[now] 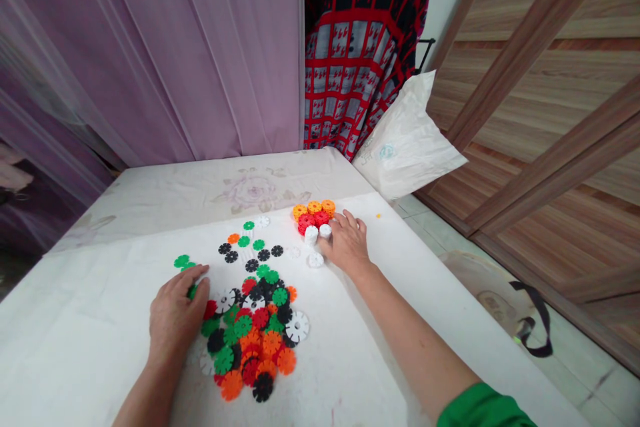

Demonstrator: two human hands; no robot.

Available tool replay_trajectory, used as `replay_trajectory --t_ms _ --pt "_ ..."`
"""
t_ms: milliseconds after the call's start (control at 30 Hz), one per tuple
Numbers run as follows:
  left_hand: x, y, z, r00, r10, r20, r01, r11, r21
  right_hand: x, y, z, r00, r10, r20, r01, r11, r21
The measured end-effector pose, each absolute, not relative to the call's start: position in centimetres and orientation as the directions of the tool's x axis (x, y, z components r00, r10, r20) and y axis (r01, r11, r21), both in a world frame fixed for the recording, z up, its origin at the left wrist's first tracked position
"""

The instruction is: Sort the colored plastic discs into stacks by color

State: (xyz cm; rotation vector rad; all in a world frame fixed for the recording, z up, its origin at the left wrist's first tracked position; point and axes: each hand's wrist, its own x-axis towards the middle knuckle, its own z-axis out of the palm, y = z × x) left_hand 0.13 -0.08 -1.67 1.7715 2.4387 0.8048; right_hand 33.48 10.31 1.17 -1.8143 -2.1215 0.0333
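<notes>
Notched plastic discs lie in a loose heap (255, 333), mixed green, orange, red, black and white. My left hand (175, 307) rests at the heap's left side, fingers stretched and thumb apart, with a green disc (192, 291) partly visible beneath. Farther right, my right hand (347, 242) has its thumb and index finger around a short stack of white discs (325, 231); the contact is partly hidden. Beside it stand another white stack (311, 235), red stacks (306, 223) and yellow-orange stacks (314, 207). A white disc pile (315, 259) sits in front.
Beyond the heap, scattered black, green and orange discs (251, 265) lie on the white cloth. A flowered cover (255, 190) spans the table's far end. A white bag (410, 140) stands off its right corner, near wooden cabinet doors (550, 93). A purple curtain (200, 47) hangs behind.
</notes>
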Motion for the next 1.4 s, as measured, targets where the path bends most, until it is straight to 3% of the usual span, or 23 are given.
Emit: replay_trajectory --t_ms 333,533,733,967,1200,1400 --pt "0.0 0.0 -1.8 -0.346 0.891 0.292 0.886 0.209 0.414 33.5 10.4 1.5 -0.115 0.971 0.21 0.944 0.172 -0.281" --pt "0.0 -0.1 -1.8 -0.334 0.897 0.289 0.888 0.197 0.415 36.0 9.8 1.2 -0.046 0.954 0.297 0.913 0.161 -0.374" --pt "0.0 -0.1 -1.8 -0.347 0.889 0.3 0.88 0.199 0.431 38.1 7.5 0.3 -0.048 0.978 0.201 0.872 0.139 -0.47" --pt "0.0 0.1 -1.9 -0.361 0.888 0.286 0.869 0.209 0.448 36.3 8.3 0.8 -0.066 0.909 0.412 0.892 0.239 -0.383" --pt "0.0 0.1 -1.7 -0.346 0.897 0.276 0.877 0.205 0.435 34.5 9.6 1.6 0.004 0.951 0.31 0.937 0.105 -0.332" --pt "0.1 -0.1 -1.6 -0.352 0.894 0.278 0.874 0.208 0.439 34.0 9.5 1.5 -0.027 0.964 0.265 0.953 0.105 -0.284"
